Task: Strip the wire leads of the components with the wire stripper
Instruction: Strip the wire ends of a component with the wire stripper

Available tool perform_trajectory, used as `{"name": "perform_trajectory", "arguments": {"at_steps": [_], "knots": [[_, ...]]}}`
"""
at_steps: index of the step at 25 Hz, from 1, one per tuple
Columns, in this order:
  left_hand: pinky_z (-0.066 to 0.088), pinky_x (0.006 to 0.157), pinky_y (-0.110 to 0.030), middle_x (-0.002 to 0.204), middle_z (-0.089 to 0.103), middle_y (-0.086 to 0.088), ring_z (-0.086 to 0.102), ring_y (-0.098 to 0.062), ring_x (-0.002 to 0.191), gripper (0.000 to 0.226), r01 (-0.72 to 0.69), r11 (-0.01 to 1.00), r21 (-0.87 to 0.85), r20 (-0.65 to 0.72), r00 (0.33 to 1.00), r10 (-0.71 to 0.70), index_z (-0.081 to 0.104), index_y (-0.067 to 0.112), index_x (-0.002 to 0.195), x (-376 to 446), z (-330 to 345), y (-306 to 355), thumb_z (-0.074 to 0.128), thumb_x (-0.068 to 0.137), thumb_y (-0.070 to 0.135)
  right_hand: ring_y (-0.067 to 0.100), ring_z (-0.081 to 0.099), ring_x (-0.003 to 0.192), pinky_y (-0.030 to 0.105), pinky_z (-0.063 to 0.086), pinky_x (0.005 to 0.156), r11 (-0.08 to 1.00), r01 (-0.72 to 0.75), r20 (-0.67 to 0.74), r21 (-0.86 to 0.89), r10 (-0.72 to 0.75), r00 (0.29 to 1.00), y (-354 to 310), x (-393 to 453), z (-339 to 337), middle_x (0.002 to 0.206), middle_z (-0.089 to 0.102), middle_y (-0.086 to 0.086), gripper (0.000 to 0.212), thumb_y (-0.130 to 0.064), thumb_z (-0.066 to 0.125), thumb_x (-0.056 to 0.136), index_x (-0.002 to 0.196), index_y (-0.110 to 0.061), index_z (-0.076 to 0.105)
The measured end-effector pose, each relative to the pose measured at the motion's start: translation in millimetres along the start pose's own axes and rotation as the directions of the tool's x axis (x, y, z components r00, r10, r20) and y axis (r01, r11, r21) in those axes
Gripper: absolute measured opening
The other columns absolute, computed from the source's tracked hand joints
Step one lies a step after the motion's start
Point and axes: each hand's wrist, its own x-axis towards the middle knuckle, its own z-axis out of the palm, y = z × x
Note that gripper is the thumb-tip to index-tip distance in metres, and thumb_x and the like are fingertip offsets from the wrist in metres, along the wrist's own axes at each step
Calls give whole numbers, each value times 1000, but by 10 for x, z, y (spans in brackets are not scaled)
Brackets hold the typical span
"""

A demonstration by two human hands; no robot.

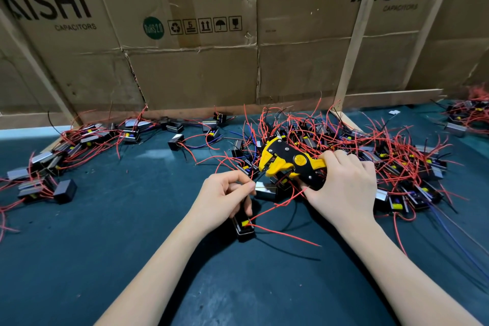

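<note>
Nearest, a black component (243, 225) lies on the dark green mat (105, 259) just under the left hand (225, 193), its long axis running toward the person, red leads (285, 234) trailing off to the right. The left hand's thumb and forefinger pinch a thin red wire at their tips; its free end seems to point up and right, toward the wire stripper (288, 163) close by. The right hand (341, 188) wraps the stripper's handles, the yellow-and-black head aimed left with its mouth agape. So the wire likely feeds rightward into the mouth. Beyond, tangled heaps of components (370, 151) lie against cardboard (185, 61).
</note>
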Motion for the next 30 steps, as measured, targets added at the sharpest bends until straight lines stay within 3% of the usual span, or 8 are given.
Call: {"name": "perform_trajectory", "arguments": {"at_steps": [16,30], "knots": [[33,40,-20,52,66,-7,34,-11,31,21,46,999,25,-111,993,-43,60,6,75,-28,143,32,56,95,10,31,57,74,40,36,72,1000,9,4,-23,-9,1000,-22,-8,23,77,60,6,54,-47,86,51,80,-10,59],[33,40,-19,51,65,-6,34,-12,33,21,27,997,76,-84,996,-21,60,3,74,-29,123,59,56,93,8,29,60,57,36,38,62,997,78,5,25,-78,997,-11,12,-35,59,58,4,44,-41,89,48,63,-13,58]]}}
